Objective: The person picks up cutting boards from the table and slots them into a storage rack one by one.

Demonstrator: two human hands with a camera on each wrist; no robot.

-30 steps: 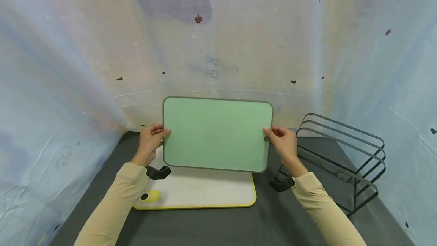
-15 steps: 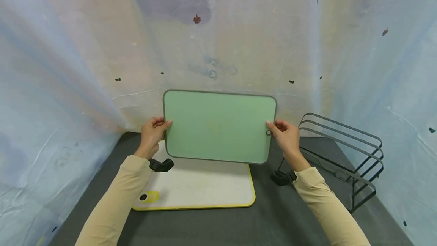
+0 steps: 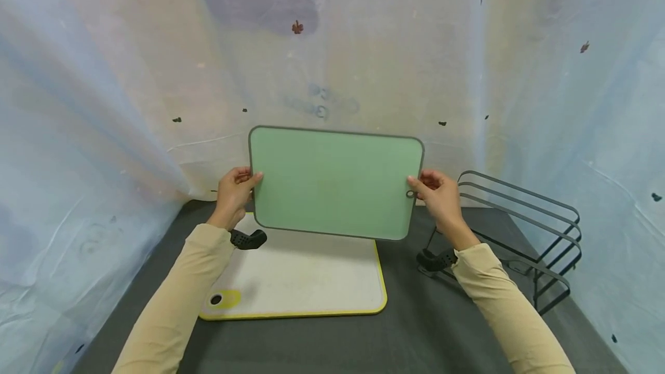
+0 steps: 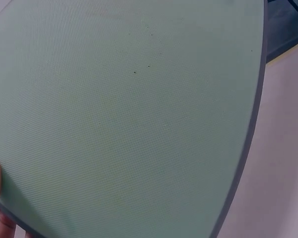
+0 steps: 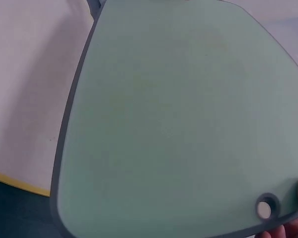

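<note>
A green cutting board [image 3: 335, 183] with a grey rim is held up in the air, tilted so its face shows to the head camera. My left hand [image 3: 234, 195] pinches its left edge, thumb in front and fingers behind. On the opposite short edge my right hand [image 3: 440, 201] grips the same way, its thumb just above a small ringed hole, which the right wrist view shows near the fingers [image 5: 293, 229]. Below and behind lies a white cutting board [image 3: 306, 281] with a yellow rim, flat on the dark table, its upper part hidden by the green one.
To the right stands a black wire rack [image 3: 545, 247] with several parallel loops, partly behind the right forearm. The dark grey table [image 3: 312, 345] runs back to a pale plastic sheet [image 3: 337, 74] that hangs behind and at both sides.
Both hands have raised the green cutting board and moved it slightly right, uncovering more of the white board. Their grip on its two ends stays the same.
</note>
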